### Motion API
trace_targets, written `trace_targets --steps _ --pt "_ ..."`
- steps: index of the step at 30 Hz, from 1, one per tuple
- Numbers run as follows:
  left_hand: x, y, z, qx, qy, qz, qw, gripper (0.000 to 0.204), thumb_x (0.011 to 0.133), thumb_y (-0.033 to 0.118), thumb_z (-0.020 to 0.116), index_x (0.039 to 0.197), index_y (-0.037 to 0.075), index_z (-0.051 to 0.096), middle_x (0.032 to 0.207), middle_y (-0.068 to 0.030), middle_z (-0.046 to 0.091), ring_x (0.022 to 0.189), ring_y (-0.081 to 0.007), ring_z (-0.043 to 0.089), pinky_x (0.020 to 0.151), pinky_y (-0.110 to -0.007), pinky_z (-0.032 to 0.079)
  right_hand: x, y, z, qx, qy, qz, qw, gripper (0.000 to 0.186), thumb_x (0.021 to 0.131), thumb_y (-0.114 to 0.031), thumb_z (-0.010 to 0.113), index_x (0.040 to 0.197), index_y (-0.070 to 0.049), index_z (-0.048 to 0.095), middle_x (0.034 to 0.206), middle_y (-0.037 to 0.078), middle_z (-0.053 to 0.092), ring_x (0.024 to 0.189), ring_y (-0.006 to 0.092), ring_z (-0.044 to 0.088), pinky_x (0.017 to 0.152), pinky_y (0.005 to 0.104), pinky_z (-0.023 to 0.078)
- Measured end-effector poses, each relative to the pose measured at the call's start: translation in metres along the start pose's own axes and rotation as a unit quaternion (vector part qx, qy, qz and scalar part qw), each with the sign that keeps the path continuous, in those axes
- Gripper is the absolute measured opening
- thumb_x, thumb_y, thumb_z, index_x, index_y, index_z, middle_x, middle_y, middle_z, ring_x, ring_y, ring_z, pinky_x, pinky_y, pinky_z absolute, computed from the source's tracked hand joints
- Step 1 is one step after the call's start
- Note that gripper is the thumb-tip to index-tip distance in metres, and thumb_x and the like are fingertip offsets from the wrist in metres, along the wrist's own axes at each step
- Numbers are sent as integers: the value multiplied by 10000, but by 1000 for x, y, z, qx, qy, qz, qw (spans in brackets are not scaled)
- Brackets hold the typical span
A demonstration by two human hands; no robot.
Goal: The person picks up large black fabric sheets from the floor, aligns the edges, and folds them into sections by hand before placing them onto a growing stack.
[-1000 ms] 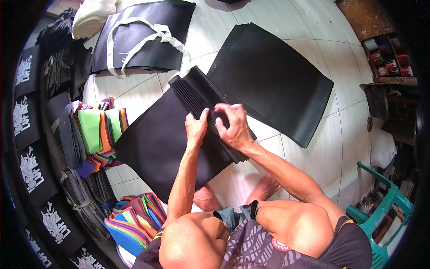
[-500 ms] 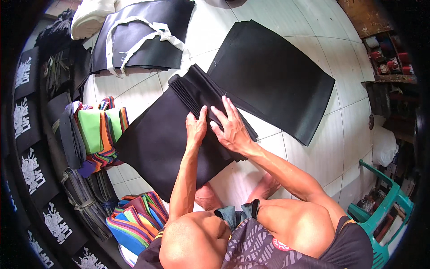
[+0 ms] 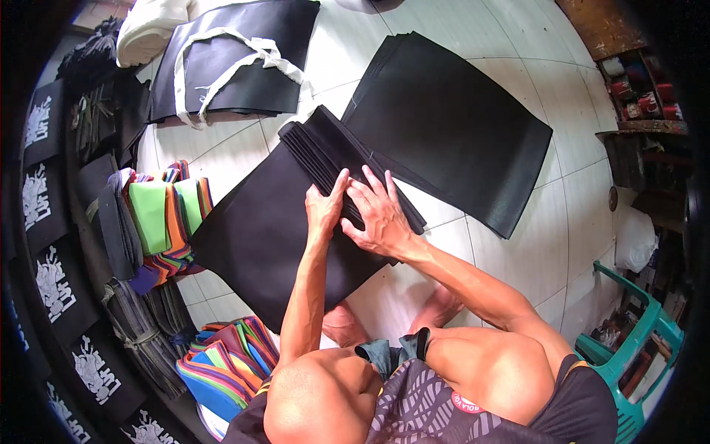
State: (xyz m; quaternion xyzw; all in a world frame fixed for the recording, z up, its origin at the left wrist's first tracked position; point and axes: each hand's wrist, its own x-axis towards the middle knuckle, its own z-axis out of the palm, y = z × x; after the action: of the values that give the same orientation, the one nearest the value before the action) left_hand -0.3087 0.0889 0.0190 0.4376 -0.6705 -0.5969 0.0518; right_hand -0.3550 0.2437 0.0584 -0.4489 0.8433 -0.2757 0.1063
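Note:
A stack of black sheets point(image 3: 255, 229), fabric or thin synthetic leather, lies on the floor before me. Its right part is turned over into a thick band of folded layers point(image 3: 325, 137). My left hand point(image 3: 325, 212) is closed at the left edge of that band, thumb side up against the layered folds; some of its fingertips are hidden. Flat on top of the band rests my right hand point(image 3: 382, 220), palm down with fingers spread. Both hands are close together, nearly touching.
Another black sheet stack point(image 3: 458, 133) lies to the right, and one with white cloth strips point(image 3: 244, 63) at far left. Bundles of coloured pieces point(image 3: 151, 218) and printed black panels point(image 3: 55, 285) line the left side. A green plastic chair point(image 3: 636, 333) stands at right.
My right hand has slid slightly down and toward my left hand, its fingers spreading more over the folded band. My left hand has barely moved.

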Motion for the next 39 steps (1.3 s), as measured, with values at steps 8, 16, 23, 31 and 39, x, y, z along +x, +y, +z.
trace_targets --steps 8,16,23,31,39 --pt "0 -2 2 29 40 -11 999 537 861 412 804 955 -98 665 945 -216 739 856 -258 703 800 -394 555 1 7 -1 38 3 -24 999 722 862 -386 695 1433 23 525 1532 150 457 1508 428 275 1225 667 172" --pt "-12 19 7 9 46 -18 999 545 860 429 807 1016 -76 677 944 -174 740 834 -236 691 778 -396 552 -3 12 2 148 61 -69 985 644 809 -181 747 1358 80 535 1406 249 508 1341 409 484 1154 480 411" --pt "4 13 -1 37 5 -73 997 543 819 431 828 1078 -31 710 1006 -178 754 886 -272 721 794 -402 559 6 -7 -3 362 154 128 910 804 797 -217 788 1498 -24 444 1568 308 276 1282 398 511 1145 514 409" --pt "-2 13 4 67 40 -31 996 631 818 445 822 1116 -92 678 1074 -239 743 971 -327 729 875 -420 555 -1 0 19 173 84 93 977 824 829 -295 747 1486 72 410 1513 392 375 1368 494 409 1162 536 359" --pt "-3 4 4 25 39 1 999 553 848 418 813 1053 -84 703 1014 -219 757 928 -293 732 857 -412 554 -5 -13 -1 20 -2 67 998 935 778 -390 751 1519 45 381 1555 244 433 1423 503 338 1206 634 221"
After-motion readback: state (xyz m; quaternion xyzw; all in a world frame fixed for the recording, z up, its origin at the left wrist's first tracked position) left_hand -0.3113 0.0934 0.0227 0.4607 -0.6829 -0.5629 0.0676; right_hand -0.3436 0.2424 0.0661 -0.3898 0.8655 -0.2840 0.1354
